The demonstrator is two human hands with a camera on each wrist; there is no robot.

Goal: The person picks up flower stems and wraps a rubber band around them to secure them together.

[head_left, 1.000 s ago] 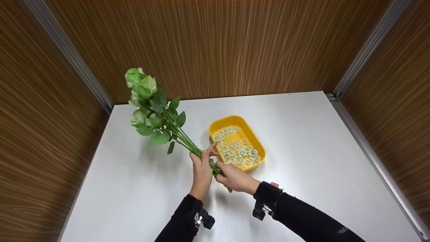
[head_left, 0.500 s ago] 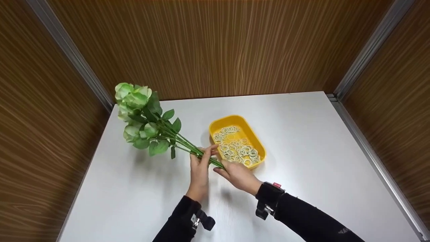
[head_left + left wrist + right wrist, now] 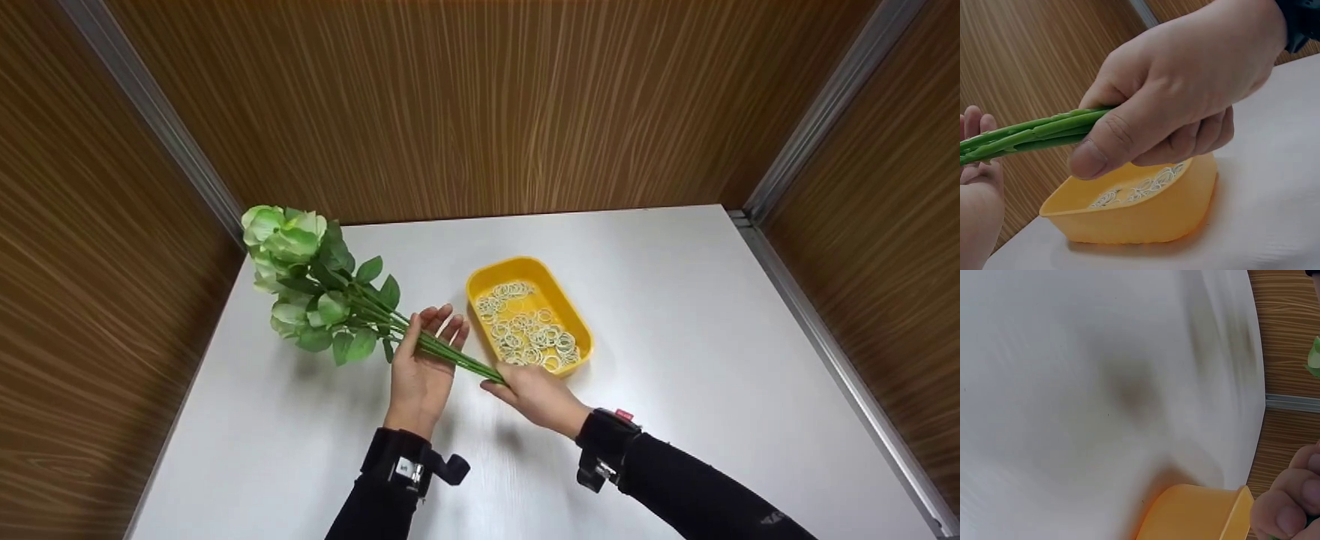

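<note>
Head view: we see the flowers (image 3: 315, 277) in the left-centre of the frame, blooms toward the upper left, stems (image 3: 442, 351) running down-right. Right hand (image 3: 534, 394) pinches the stem ends at centre, just below the yellow tray (image 3: 480, 281). Left hand (image 3: 421, 367) lies palm up under the stems, fingers straight and spread, gripping nothing. The tray sits right of centre on the white surface (image 3: 712, 315), rubber bands (image 3: 529, 330) piled inside. Wood-grain walls fill the top and sides.

Left wrist view: we see the right hand (image 3: 1185, 95) filling the upper middle, thumb and curled fingers clamped on the green stems (image 3: 1033, 132), which run off to the left edge. The left hand (image 3: 977, 185) is at the lower left, fingers extended beneath the stems. The tray (image 3: 1140, 214) is low centre, just under the right hand, bands (image 3: 1140, 188) visible in it.

Right wrist view: mostly blurred surface (image 3: 1072, 382). Tray (image 3: 1196, 514) rim at bottom centre, right hand's fingers (image 3: 1286, 512) at lower right; we cannot tell the grip here.
</note>
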